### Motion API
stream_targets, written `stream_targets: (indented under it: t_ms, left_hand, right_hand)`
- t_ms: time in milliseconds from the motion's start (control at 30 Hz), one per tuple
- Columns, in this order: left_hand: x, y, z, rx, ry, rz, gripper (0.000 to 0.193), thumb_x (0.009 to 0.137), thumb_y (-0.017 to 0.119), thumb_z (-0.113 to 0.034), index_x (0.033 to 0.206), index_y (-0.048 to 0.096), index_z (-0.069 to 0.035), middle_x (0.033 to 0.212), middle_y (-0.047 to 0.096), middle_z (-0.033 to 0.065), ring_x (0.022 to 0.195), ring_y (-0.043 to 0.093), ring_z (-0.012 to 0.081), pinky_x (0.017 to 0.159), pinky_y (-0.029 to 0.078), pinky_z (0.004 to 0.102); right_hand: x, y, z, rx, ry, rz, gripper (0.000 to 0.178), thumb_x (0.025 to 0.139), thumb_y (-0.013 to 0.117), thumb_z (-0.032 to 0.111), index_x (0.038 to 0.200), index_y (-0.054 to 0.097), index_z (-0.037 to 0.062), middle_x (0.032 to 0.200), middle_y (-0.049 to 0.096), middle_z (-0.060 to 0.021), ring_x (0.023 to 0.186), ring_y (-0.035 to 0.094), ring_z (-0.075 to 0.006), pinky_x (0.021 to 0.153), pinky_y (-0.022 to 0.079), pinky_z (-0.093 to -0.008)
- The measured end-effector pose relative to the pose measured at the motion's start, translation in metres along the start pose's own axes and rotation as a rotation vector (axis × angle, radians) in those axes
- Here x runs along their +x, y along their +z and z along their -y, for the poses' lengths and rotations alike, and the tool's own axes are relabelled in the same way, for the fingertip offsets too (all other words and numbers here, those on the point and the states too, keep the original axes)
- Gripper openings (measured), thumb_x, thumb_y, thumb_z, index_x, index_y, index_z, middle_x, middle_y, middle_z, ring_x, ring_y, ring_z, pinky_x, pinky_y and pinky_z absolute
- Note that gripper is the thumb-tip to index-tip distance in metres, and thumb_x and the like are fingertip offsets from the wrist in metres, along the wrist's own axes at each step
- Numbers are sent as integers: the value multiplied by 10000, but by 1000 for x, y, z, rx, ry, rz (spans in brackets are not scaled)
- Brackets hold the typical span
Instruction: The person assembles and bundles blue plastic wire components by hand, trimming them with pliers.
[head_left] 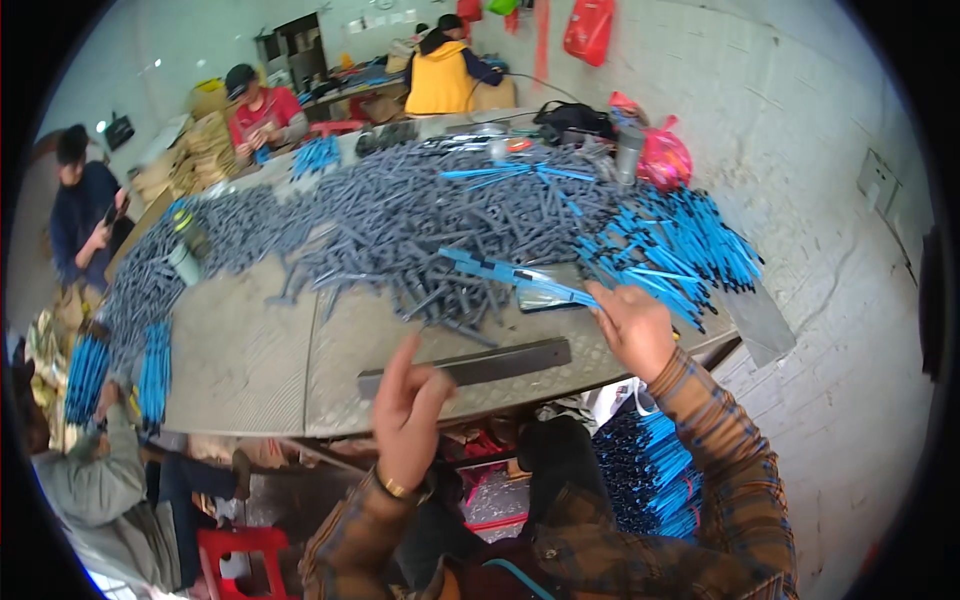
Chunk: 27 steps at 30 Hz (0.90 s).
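My right hand [636,326] pinches the near end of a long, slim blue strip [480,267] with dark marks along it. The strip points away to the left over the table; whether it is one piece or a few laid together I cannot tell. Empty, my left hand [408,410] hovers at the table's front edge, index finger stretched out and the others partly bent. A dark flat bar [510,361] lies just beyond it. Past the strip spreads a big heap of grey plastic pieces [390,210]. Many blue rods with black ends [680,250] lie to the right.
A grey flask [628,155] and a pink bag [664,158] stand at the back right by the wall. Bundled blue rods [650,470] sit below the table. A red stool [243,560] and a co-worker in a grey jacket [100,500] are at left; other people work farther back.
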<state>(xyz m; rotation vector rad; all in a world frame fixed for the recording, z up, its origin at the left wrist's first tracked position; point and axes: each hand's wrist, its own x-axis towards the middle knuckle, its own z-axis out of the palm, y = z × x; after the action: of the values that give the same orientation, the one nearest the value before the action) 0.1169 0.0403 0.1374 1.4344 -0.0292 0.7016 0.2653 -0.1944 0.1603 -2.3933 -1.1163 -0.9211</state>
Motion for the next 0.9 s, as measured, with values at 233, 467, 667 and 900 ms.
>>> stream_targets:
  t_ms: [233, 467, 667, 900]
  left_hand:
    - [29, 0, 12, -1, -80, 95, 289, 938, 434, -214, 1106, 505, 10, 903, 596, 107, 774, 579, 158, 684, 479, 288]
    - [1, -1, -4, -638, -552, 267, 373, 956, 349, -354, 1010, 530, -31, 1013, 601, 205, 876, 604, 302, 751, 498, 391]
    - [-19, 11, -18, -947, -528, 317, 324, 949, 368, -335, 1074, 492, -63, 954, 596, 239, 866, 592, 351, 755, 484, 449]
    - [-42, -8, -20, -1069, -582, 526, 230, 925, 443, -208, 1094, 487, -58, 949, 607, 206, 863, 594, 302, 765, 461, 387]
  right_hand:
    - [-13, -16, 39, 66, -108, 55, 293, 734, 621, 65, 1026, 604, 53, 698, 533, -102, 665, 547, -264, 563, 443, -347]
    - [-58, -3, 4, 821, 285, 585, 195, 836, 590, 203, 961, 612, 55, 691, 554, -103, 635, 564, -220, 564, 445, -311]
    - [-56, 14, -74, 482, 383, 401, 269, 875, 536, 295, 844, 594, 34, 645, 562, -116, 597, 547, -261, 572, 447, -339]
    - [-58, 40, -136, -19, 557, 391, 263, 842, 515, 313, 808, 578, 60, 747, 607, -160, 674, 574, -358, 586, 460, -398]
